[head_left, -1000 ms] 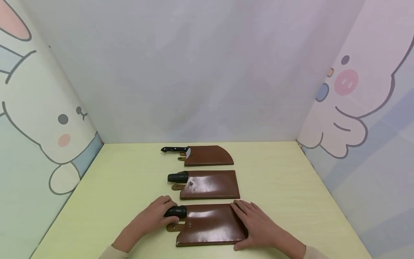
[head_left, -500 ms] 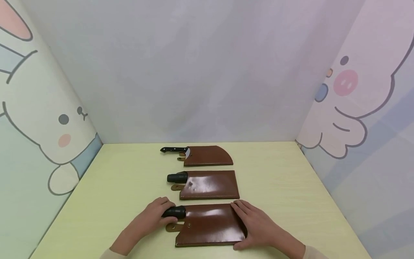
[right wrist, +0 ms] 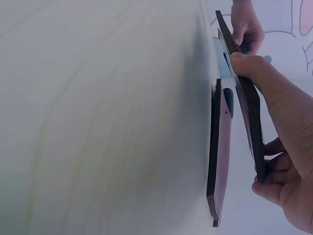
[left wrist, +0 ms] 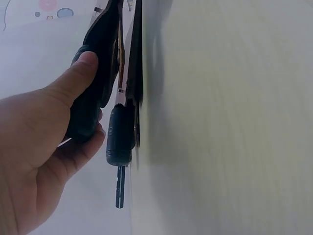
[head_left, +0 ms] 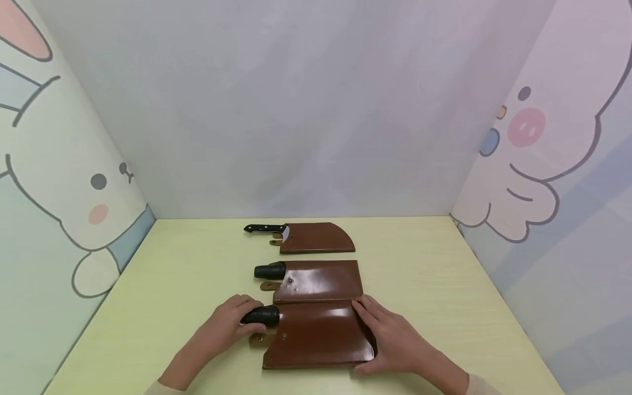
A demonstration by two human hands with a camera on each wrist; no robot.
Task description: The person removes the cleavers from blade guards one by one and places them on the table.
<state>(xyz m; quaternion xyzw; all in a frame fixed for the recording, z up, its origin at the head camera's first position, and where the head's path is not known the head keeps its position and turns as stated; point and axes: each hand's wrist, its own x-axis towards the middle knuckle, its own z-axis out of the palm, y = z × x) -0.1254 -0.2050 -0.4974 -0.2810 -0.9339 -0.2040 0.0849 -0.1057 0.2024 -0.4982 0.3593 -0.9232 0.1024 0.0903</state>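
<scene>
Nearest me, a sheathed knife in a glossy brown leather cover (head_left: 316, 337) hangs above the table, held at both ends. My left hand (head_left: 229, 323) grips its black handle (left wrist: 85, 110), thumb on one side and fingertips round the other. On the right, my right hand (head_left: 395, 340) holds the cover's end, with thumb and fingers at opposite edges (right wrist: 252, 112). The blade is hidden in the cover. A brown snap strap (head_left: 259, 339) sticks out below the handle. Just behind lies a second sheathed knife (head_left: 323, 281), its black handle pointing left.
Farther back lies a third sheathed knife (head_left: 318, 237) with a curved cover end and a riveted black handle. The pale yellow table (head_left: 434, 274) is bounded by a grey back wall (head_left: 296, 109) and side walls with cartoon animals.
Both hands have raised the nearest sheathed knife off the table. In the head view it has shifted up and slightly left, now overlapping the second one's lower edge.
</scene>
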